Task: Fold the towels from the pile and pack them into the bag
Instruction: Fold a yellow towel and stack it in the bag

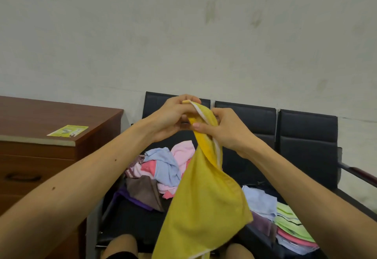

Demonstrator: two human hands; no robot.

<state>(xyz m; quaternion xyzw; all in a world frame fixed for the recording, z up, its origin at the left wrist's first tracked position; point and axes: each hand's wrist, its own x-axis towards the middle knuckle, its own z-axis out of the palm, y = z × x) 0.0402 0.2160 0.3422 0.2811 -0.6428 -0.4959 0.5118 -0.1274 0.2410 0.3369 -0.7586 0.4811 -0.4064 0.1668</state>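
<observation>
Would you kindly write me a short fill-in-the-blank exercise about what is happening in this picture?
1. The left hand and the right hand both grip a ____ towel.
2. The loose pile lies on a row of ____ seats.
3. The wooden desk stands on the person's ____ side.

Missing words: yellow; black; left.

The lower end of the towel [204, 207] is cut off by the bottom edge, and part of the pile [163, 167] is hidden behind it. The fingers of the right hand [226, 130] are mostly covered by the cloth. The print on the leaflet [68, 130] is too small to be read.
</observation>
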